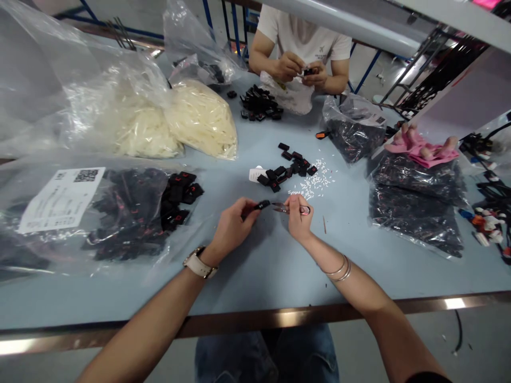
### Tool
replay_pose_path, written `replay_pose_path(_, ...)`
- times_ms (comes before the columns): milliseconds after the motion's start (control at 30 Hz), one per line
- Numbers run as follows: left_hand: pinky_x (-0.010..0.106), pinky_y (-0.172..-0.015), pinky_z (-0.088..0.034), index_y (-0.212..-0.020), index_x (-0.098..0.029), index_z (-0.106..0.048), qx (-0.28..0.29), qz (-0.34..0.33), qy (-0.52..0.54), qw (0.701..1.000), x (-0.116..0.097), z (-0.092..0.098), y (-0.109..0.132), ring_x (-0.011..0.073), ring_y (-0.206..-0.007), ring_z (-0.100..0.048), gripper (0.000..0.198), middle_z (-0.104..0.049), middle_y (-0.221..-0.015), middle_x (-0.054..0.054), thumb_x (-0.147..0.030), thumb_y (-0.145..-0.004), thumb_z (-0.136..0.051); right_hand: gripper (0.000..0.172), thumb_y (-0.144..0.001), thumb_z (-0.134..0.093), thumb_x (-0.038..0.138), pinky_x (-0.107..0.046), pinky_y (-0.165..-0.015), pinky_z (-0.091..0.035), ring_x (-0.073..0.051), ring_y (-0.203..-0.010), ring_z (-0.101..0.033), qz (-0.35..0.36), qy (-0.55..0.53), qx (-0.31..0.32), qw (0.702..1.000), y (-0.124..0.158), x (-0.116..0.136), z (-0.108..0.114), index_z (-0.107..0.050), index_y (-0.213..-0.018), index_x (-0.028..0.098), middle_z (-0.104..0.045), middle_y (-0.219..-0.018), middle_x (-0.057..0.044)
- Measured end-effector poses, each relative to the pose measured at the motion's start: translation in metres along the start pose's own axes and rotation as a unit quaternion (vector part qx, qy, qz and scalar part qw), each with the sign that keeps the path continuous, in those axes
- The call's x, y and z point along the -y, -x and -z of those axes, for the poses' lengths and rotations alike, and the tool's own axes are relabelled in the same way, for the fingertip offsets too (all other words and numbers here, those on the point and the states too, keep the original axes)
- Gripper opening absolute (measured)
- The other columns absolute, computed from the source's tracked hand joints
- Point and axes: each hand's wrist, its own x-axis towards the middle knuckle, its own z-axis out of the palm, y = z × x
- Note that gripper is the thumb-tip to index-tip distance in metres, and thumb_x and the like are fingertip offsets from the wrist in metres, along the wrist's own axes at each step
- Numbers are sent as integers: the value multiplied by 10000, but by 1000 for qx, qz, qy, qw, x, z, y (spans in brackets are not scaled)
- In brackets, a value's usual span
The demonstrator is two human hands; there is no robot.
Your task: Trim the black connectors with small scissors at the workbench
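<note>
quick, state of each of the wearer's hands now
Left hand: closed, holding a small black oblong plastic-looking piece.
Right hand: closed around small silver metal snips, blades apart.

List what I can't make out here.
Head view: print on the label, too small and blurred to read.
Head view: snips, handles partly covered by the right hand.
Head view: black piece, one end covered by the left hand.
Head view: co-worker, head hidden by the overhead bar and top edge.

pale-blue tabletop (259,284) | shiny metal edge (287,319) | grey floor (487,335) | blue rails (368,70)
</note>
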Motion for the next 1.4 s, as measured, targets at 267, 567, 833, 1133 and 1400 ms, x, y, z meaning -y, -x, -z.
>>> replay_pose_path(267, 235, -635, -449, -899, -246, -381, -316, 104, 419, 845, 4, 19, -15, 96, -631, -577, 30, -638, -814, -39, -266, -921, -380, 460, -924, -403, 526, -243, -508, -372, -93, -493, -436, 13, 8, 25, 1000, 1, 1, 0, -541, -651, 183, -472, -528, 35)
replay_pose_path(567, 266, -547, -419, -746, -209, -563, 21, -5, -15, 1000, 4, 3, -3, 150, -550, -533, 215, -593, -606, -6, -398, -837, -513, 460, -962, -363, 431, -299, -578, -438, -136, -554, -508, 125, 55, 29, 990, 1, 4, 3, -506, -585, 210, -517, -553, -12)
replay_pose_path(833, 300, -657, -450, -807, -198, -607, 109, -149, -239, 953, 4, 2, 3, 205, -721, -609, 157, -657, -777, 61, -270, -872, -484, 282, -919, -398, 186, -322, -747, -491, -204, -894, -601, 146, 329, 145, 922, -23, 10, 10, -654, -1036, 196, -645, -977, -103)
replay_pose_path(1133, 308, -675, -470, -876, -197, -618, 103, -148, -229, 957, 11, 0, 3, 201, -732, -607, 142, -652, -789, 56, -269, -866, -496, 324, -882, -567, 410, -350, -743, -477, -265, -934, -603, 44, 513, 196, 835, -51, 13, -12, -687, -1013, 140, -606, -1051, -160)
replay_pose_path(1400, 302, -707, -501, -1111, -206, -591, 54, -141, -143, 978, 14, 0, 2, 153, -719, -599, 269, -623, -1031, 63, -250, -850, -541, 165, -740, -696, 364, -252, -550, -366, -122, -593, -532, 60, 327, 325, 885, -36, 24, 0, -732, -706, 207, -644, -677, -12)
